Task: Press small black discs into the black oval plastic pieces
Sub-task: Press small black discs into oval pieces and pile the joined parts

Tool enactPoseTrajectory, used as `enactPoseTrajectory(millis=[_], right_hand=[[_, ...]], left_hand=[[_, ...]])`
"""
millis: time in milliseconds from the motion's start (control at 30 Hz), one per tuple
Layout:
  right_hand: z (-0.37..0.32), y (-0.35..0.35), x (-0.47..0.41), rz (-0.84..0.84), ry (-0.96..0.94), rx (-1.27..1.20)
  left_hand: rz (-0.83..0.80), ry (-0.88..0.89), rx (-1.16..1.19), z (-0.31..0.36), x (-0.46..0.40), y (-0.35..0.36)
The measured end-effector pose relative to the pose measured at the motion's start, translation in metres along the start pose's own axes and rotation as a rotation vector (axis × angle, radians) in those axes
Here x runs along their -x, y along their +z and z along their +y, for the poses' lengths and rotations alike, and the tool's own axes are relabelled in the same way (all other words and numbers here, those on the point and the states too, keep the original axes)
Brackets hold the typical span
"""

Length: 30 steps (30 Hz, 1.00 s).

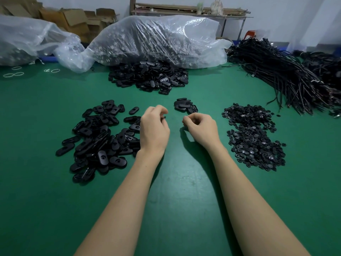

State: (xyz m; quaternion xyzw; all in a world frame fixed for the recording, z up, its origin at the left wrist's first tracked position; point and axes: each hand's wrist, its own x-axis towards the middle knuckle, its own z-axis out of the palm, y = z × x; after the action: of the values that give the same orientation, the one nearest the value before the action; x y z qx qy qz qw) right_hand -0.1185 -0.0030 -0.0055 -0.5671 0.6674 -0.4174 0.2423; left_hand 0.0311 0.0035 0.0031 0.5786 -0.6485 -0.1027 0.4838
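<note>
Both forearms reach forward over the green tabletop [175, 182], wrists low, backs of the hands up. The left hand [154, 129] has its fingers curled in a narrow grip, and a small dark piece [164, 117] shows at the fingertips; it is too small to tell whether it is a disc, or which way it points. The right hand [201, 127] is also curled, thumb and forefinger close together, and whether that grip holds anything cannot be told. The two hands are near each other but apart.

Just left of the left grip lies a loose pile of black oval pieces [99, 141], their long axes pointing every way, several with the round hole facing up. A small heap of ovals [185, 106] sits just beyond the right grip. Right of the right grip, well apart, spreads the pile of small black discs [252, 137], lying flat. Farther beyond both grips is a bigger mound of ovals [149, 76], before clear plastic bags [156, 39]. Black cords [280, 71] lie far right.
</note>
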Motion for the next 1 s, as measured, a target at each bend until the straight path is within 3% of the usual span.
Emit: enactPoseTrajectory(millis=[267,367,500,700,833,900,1000], right_hand=[[-0.001,0.000,0.002,0.004,-0.010,-0.020],[-0.001,-0.003,0.004,0.057,-0.031,-0.114],[0.001,-0.011,0.007,0.044,-0.022,-0.435],[-0.002,-0.021,0.007,-0.030,-0.044,-0.401],[-0.004,-0.041,0.007,-0.205,0.063,-0.507],[-0.002,-0.056,0.005,-0.190,0.098,-0.379],[0.009,-0.084,-0.002,0.031,0.082,0.220]], left_hand=[[0.066,-0.014,0.228,0.011,-0.004,0.003],[-0.027,-0.145,0.440,0.025,0.001,0.016],[-0.091,-0.363,0.722,0.031,0.008,0.027],[-0.172,-0.416,0.797,0.027,0.012,0.028],[-0.256,-0.422,0.782,0.027,0.012,0.028],[-0.286,-0.418,0.747,0.031,0.014,0.029],[-0.279,-0.416,0.804,0.039,0.017,0.030]])
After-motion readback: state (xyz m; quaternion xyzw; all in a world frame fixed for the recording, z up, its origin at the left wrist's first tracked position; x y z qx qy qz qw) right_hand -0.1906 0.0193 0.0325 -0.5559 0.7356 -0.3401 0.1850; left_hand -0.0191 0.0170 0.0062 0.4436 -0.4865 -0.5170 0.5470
